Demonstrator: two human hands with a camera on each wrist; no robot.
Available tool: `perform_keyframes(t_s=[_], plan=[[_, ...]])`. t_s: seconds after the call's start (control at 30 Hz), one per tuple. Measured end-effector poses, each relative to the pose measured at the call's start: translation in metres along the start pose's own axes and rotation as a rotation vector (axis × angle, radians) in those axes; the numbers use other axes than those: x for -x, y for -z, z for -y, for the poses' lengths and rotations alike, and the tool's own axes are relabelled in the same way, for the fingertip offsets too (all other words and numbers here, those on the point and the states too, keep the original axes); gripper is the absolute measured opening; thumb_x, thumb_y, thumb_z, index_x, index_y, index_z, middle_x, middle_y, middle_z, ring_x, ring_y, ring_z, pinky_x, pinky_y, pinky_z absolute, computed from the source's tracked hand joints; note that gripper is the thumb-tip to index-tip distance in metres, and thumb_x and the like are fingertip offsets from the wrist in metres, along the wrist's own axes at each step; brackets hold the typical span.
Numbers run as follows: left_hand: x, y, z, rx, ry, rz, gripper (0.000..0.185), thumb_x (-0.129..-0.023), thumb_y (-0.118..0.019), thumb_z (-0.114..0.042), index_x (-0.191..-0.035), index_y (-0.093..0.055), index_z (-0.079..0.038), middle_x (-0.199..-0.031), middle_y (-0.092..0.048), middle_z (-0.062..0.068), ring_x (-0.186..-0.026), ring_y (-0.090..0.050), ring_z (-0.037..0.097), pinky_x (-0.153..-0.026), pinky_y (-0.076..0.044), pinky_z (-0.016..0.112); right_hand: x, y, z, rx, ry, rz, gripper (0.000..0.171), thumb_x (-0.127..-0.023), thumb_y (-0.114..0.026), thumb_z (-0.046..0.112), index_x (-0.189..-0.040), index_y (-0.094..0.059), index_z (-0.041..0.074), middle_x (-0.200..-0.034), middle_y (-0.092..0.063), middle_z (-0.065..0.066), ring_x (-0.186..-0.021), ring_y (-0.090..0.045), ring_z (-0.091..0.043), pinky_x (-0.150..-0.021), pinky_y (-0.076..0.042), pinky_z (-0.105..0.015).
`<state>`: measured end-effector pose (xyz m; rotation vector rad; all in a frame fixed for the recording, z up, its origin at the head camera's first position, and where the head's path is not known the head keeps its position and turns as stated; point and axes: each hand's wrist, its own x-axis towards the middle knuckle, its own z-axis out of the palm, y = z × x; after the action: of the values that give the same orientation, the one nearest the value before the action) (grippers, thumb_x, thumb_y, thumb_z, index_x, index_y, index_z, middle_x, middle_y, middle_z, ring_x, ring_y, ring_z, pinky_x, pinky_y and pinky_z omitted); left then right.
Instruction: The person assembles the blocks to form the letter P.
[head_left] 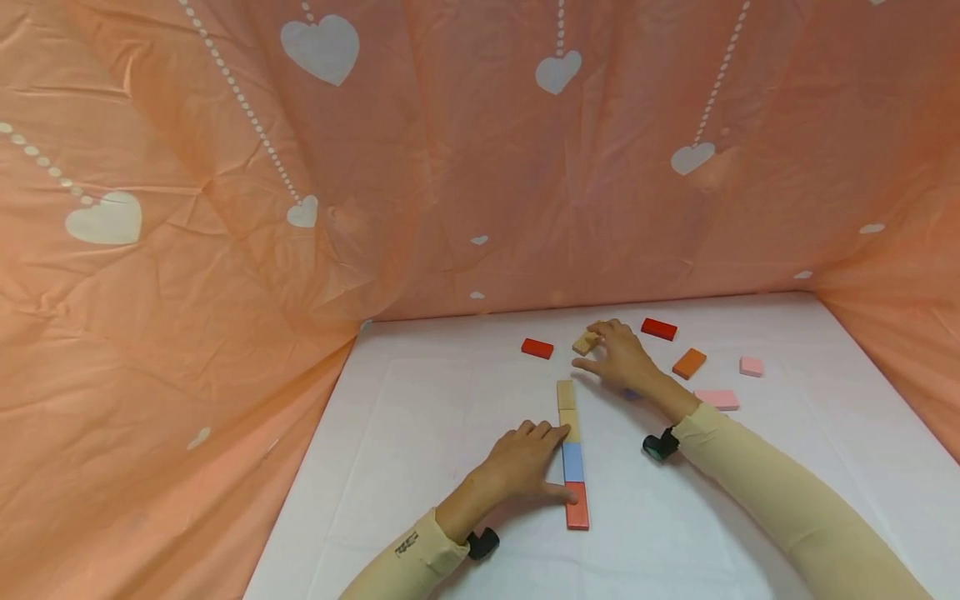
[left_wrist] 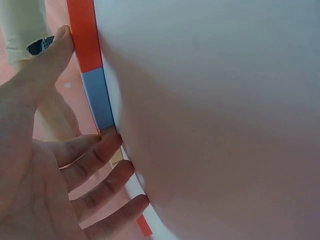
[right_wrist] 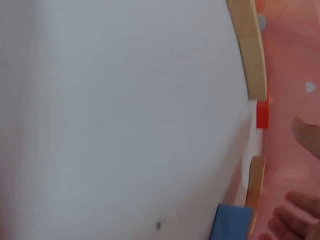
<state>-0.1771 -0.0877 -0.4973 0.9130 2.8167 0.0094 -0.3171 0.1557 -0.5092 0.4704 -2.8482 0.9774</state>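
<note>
On white table: right hand (head_left: 624,358) grips tan block (head_left: 585,342); left hand (head_left: 525,467) flat against block row (head_left: 573,454).

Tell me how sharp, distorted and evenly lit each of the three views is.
Head view: sharp and evenly lit, with soft shadows under the left hand and right hand. Left wrist view: the row of blocks bows from lens distortion, and a grey shadow falls over the white table. Right wrist view: blurred throughout, the wooden block curved.
</note>
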Motion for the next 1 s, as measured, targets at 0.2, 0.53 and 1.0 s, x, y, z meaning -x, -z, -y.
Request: perform_keyframes(t_s=[0.2,0.53,1.0], plan=[[0.000,0.000,0.000,0.003,-0.002,-0.003,0.105,-0.083,-0.077,-0.077,-0.164,-0.044,-0.019,-0.156,-0.057,0.002,-0.136,-0.056,0.024,-0.105,-0.052,0.042,-0.009,0.000,-0.009,0.049,-0.114,-0.017,0.092,-0.089,-0.086,0.046,-0.150,-0.049,-0.011,-0.147,-0.047,-0.036,-0.133,-0.044,-0.050,-0.114,-0.035,-0.065],[0.000,-0.001,0.000,0.015,-0.005,0.000,0.105,-0.083,-0.077,-0.077,-0.164,-0.044,-0.019,-0.155,-0.057,0.001,-0.136,-0.055,0.023,-0.105,-0.052,0.041,-0.017,0.001,-0.012,0.028,-0.238,0.042,0.101,-0.092,-0.082,0.050,-0.154,-0.038,-0.017,-0.147,-0.045,-0.039,-0.137,-0.043,-0.053,-0.118,-0.035,-0.066],[0.000,-0.001,0.000,0.017,0.000,0.000,0.105,-0.082,-0.077,-0.078,-0.164,-0.045,-0.019,-0.153,-0.058,0.001,-0.135,-0.055,0.023,-0.106,-0.052,0.041,-0.020,0.003,-0.014,0.056,-0.245,0.055,0.096,-0.090,-0.082,0.050,-0.148,-0.046,-0.017,-0.140,-0.051,-0.035,-0.127,-0.048,-0.048,-0.114,-0.041,-0.063]])
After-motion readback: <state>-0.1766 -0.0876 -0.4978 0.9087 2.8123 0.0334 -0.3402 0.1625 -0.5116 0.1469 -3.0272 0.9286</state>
